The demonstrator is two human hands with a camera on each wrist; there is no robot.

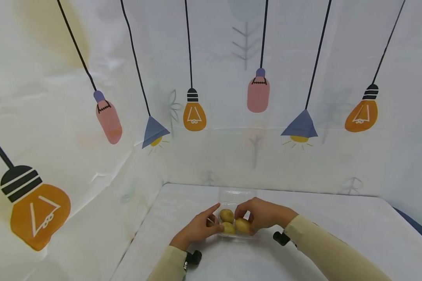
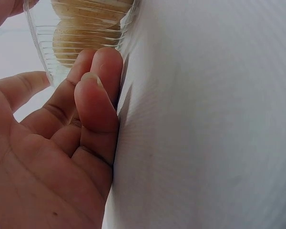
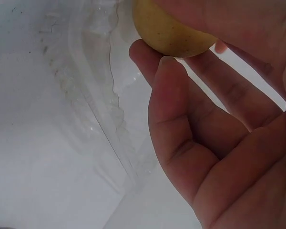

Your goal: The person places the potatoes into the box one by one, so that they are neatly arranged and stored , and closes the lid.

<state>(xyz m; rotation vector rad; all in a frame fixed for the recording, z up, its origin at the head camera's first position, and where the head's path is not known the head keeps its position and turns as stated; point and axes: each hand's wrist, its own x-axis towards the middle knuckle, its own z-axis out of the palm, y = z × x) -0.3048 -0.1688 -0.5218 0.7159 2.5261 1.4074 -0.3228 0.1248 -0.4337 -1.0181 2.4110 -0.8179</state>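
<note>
A clear plastic clamshell box (image 1: 237, 236) sits on the white table with its lid (image 1: 237, 193) folded open toward the back. Inside, at its left, lie two yellow-brown potatoes, one at the back (image 1: 226, 215) and one at the front (image 1: 228, 228). My right hand (image 1: 263, 212) grips a third potato (image 3: 176, 33) between thumb and fingers, at the right of the box. My left hand (image 1: 199, 228) holds the box's left side, thumb over the rim and fingertips against the ribbed wall, its lower fingers resting on the table (image 2: 195, 133).
White sheeting (image 1: 211, 156) printed with hanging lamps stands behind the table and along its left. Dark wrist cameras sit at the left cuff (image 1: 193, 257) and right cuff (image 1: 281, 238). Bare tabletop (image 1: 323, 234) extends to the right of the box.
</note>
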